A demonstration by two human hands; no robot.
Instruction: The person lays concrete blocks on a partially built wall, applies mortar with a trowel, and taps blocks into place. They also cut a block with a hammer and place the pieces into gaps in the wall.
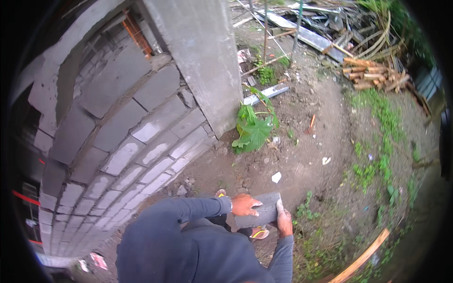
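A grey concrete block is held in front of my body, above the dirt ground. My right hand grips its right edge, the thumb on the upper face and the other fingers mostly hidden at the side and below. Across the block's upper left part lies my left hand, its visible fingers stretched out and apart. Both hands have pale dust on the fingers. My feet in yellow-strapped flip-flops show partly beneath the block.
A block wall with mortar joints rises on my left, meeting a concrete column. A leafy plant grows at the column's foot. Stacked wood and scrap lie at the far right; a wooden strip is near right.
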